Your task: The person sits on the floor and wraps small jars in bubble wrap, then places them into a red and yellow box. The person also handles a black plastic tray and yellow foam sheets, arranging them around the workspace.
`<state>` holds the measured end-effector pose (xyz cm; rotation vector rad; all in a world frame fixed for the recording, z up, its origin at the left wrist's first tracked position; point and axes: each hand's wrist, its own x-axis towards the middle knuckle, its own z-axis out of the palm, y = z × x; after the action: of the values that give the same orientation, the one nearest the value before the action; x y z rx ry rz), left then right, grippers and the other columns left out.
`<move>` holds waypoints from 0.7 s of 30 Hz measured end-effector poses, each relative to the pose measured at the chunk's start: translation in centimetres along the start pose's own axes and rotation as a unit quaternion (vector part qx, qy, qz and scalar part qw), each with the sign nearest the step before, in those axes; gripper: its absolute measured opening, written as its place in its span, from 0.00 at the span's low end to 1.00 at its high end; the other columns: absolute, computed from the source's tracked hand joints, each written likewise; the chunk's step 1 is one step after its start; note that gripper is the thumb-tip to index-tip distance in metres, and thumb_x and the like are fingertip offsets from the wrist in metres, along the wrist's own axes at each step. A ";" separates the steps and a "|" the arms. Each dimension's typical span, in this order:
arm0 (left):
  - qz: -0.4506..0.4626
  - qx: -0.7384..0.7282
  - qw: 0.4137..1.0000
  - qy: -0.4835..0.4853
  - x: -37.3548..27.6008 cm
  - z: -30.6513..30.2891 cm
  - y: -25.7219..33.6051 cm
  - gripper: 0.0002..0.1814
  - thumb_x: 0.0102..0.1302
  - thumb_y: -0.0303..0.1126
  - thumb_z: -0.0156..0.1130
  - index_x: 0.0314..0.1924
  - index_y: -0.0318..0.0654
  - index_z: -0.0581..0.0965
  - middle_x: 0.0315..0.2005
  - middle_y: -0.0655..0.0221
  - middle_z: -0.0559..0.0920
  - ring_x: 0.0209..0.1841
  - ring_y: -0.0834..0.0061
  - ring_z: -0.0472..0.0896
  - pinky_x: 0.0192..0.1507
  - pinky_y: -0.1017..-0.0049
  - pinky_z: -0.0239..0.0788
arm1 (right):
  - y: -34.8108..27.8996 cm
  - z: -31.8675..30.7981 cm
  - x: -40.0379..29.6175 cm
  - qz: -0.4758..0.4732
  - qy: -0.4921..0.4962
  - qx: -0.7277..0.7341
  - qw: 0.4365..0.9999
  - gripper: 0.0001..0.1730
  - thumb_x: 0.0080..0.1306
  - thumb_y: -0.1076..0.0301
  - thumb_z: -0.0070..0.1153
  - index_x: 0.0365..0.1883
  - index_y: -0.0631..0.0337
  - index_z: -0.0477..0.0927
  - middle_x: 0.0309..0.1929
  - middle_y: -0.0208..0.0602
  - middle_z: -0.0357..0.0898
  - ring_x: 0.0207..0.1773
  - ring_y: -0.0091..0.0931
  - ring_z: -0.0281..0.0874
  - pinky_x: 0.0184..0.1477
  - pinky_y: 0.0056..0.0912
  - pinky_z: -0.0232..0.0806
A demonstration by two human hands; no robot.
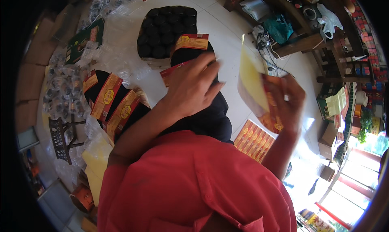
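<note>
My left hand [194, 83] is over my dark-clad leg, fingers curled and blurred; whether it grips a label there cannot be told. A red and gold label strip [192, 42] lies across that knee, and part of another shows beside the hand. More label strips [107, 97] lie across my other leg. In my right hand [285, 101], out to the side, is a label sheet [253, 83] with yellow backing, bent and hanging. Ahead on the floor stands a pack of round black-lidded jars [167, 30].
Many clear jars in plastic wrap [65, 89] lie at the left beside a small dark stool [65, 138]. A printed label sheet [254, 139] lies on the tiled floor at my right. Power strips and cables [264, 46] are near a wooden table frame [301, 45].
</note>
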<state>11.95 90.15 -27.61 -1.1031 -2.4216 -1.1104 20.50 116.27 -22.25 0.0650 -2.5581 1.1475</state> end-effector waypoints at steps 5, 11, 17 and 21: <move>-0.040 -0.362 0.912 -0.189 6.4 3.2 0.4 0.11 0.74 0.19 0.63 0.55 0.30 0.81 0.37 0.64 0.86 0.31 0.80 0.86 0.28 0.79 0.78 | -0.9 0.9 0.4 0.138 -0.063 0.132 0.979 0.09 0.71 0.70 0.69 0.44 0.67 0.86 0.35 0.33 0.86 0.35 0.18 0.80 0.39 0.27 0.74; -0.133 -0.345 0.928 0.037 8.2 6.3 -3.2 0.13 0.71 0.23 0.70 0.53 0.29 0.80 0.45 0.64 0.83 0.33 0.82 0.85 0.33 0.79 0.80 | 3.1 -1.3 -4.2 0.192 -0.168 0.165 0.953 0.17 0.69 0.71 0.71 0.53 0.69 0.87 0.40 0.38 0.90 0.39 0.22 0.86 0.45 0.28 0.79; 0.082 -0.199 0.976 -0.015 4.0 7.3 3.3 0.19 0.59 0.30 0.80 0.48 0.33 0.82 0.43 0.64 0.82 0.42 0.60 0.86 0.41 0.66 0.81 | 2.6 1.2 -4.5 0.206 -0.080 0.164 0.961 0.10 0.69 0.76 0.62 0.47 0.70 0.85 0.32 0.31 0.84 0.38 0.14 0.74 0.40 0.25 0.71; 0.084 -0.185 0.979 0.009 3.6 7.8 4.1 0.17 0.57 0.28 0.79 0.46 0.34 0.85 0.40 0.66 0.84 0.40 0.62 0.84 0.42 0.65 0.79 | 2.3 1.3 -4.1 0.155 -0.070 0.105 0.980 0.10 0.64 0.78 0.61 0.44 0.70 0.83 0.29 0.36 0.80 0.36 0.16 0.71 0.39 0.27 0.71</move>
<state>13.14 99.49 -28.83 -1.3687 -2.1093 -1.5442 23.58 116.54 -26.01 -0.2180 -2.6232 1.5774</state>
